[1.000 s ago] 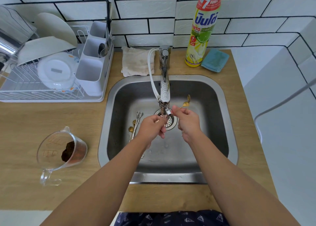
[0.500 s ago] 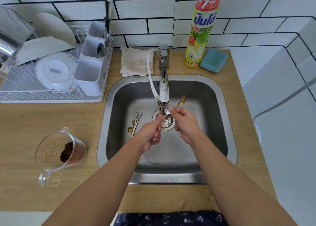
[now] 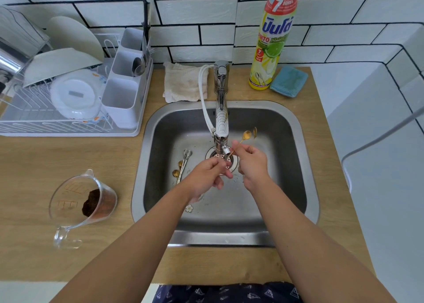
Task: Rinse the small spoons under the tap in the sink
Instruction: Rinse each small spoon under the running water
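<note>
two gold small spoons (image 3: 248,134) are pinched by their thin handles in the right hand (image 3: 252,164), bowls raised toward the back of the sink (image 3: 298,165), just right of the tap (image 3: 221,123) spout. the right grip is clenched around those handles. the left hand (image 3: 207,175) is held under the spout above the drain (image 3: 230,164), fingers loosely curled; whether anything is grasped in that grip cannot be told. more spoons (image 3: 182,168), silver and gold, are lying on the sink floor left of the drain. on the bench (image 3: 34,165), a measuring jug (image 3: 80,205) with brown powder is tipped left of the sink, and a dish rack (image 3: 68,96), a cloth (image 3: 183,82), a detergent bottle (image 3: 273,38) and a blue sponge (image 3: 288,81) are seen farther back.
</note>
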A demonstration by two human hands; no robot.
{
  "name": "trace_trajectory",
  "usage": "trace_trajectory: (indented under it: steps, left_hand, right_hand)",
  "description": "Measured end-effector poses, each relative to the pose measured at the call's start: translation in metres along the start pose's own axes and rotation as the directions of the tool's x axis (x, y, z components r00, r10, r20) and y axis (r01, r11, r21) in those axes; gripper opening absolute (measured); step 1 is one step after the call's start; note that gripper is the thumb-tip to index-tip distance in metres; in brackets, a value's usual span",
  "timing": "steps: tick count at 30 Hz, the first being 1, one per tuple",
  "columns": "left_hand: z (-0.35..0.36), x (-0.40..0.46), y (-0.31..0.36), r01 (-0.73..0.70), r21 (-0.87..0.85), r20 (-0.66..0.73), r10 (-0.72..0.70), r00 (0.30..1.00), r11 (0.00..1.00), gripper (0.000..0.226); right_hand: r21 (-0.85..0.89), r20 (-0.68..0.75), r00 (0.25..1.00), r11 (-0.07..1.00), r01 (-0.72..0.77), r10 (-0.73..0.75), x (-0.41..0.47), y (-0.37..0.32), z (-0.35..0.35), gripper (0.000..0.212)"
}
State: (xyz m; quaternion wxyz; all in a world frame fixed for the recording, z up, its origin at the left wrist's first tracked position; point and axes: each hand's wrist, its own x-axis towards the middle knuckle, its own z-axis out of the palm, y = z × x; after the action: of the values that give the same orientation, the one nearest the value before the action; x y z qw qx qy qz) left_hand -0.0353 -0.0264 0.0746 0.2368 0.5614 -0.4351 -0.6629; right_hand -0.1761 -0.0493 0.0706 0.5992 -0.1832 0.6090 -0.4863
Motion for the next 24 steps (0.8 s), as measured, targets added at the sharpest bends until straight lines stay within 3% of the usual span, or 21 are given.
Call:
trace_trajectory:
  steps: [3,7,9,11,13,16,19,22,24]
  left_hand:
    - [0.0,-0.002,0.0,0.024,-0.026,-0.008,-0.024,1.0,0.999,0.027]
    - [0.002,-0.006,0.002,0.056,-0.082,-0.048,-0.06,0.997,0.995,0.028]
    - [0.001,-0.01,-0.003,0.068,-0.066,-0.05,-0.072,0.996,0.996,0.026]
    - [-0.003,-0.014,-0.008,0.073,-0.019,-0.05,-0.074,0.996,0.997,0.023]
    - [-0.005,-0.018,-0.011,0.077,0.029,-0.048,-0.075,0.996,0.997,0.023]
    - [-0.008,-0.021,-0.014,0.078,0.088,-0.079,-0.071,0.994,0.993,0.024]
    - [-0.009,-0.025,-0.017,0.054,0.237,-0.107,-0.029,0.994,0.97,0.029]
    - [-0.007,-0.026,-0.015,0.028,0.401,-0.142,0.032,0.989,0.916,0.032]
    - [-0.004,-0.024,-0.012,0.035,0.414,-0.172,0.041,0.984,0.91,0.034]
  right_hand:
    - [-0.064,0.038,0.998,0.997,-0.039,0.041,-0.001,0.005,-0.002,0.016]
    - [-0.19,0.247,0.961,0.979,-0.077,0.124,-0.007,0.018,-0.003,0.014]
    - [-0.204,0.232,0.966,0.977,-0.065,0.113,-0.005,0.016,-0.003,0.019]
    - [-0.119,0.138,0.987,0.991,-0.064,0.08,0.004,0.011,-0.002,0.029]
    - [-0.052,0.079,0.994,0.996,-0.071,0.075,0.01,0.01,-0.001,0.026]
    - [-0.169,0.19,0.974,0.981,-0.091,0.123,0.005,0.022,0.0,0.009]
    - [-0.281,0.317,0.933,0.956,-0.081,0.172,-0.002,0.032,-0.002,0.012]
    - [-0.176,0.194,0.973,0.98,-0.094,0.128,0.008,0.024,-0.004,0.017]
    - [-0.073,0.127,0.984,0.991,-0.115,0.124,0.012,0.024,-0.004,0.019]
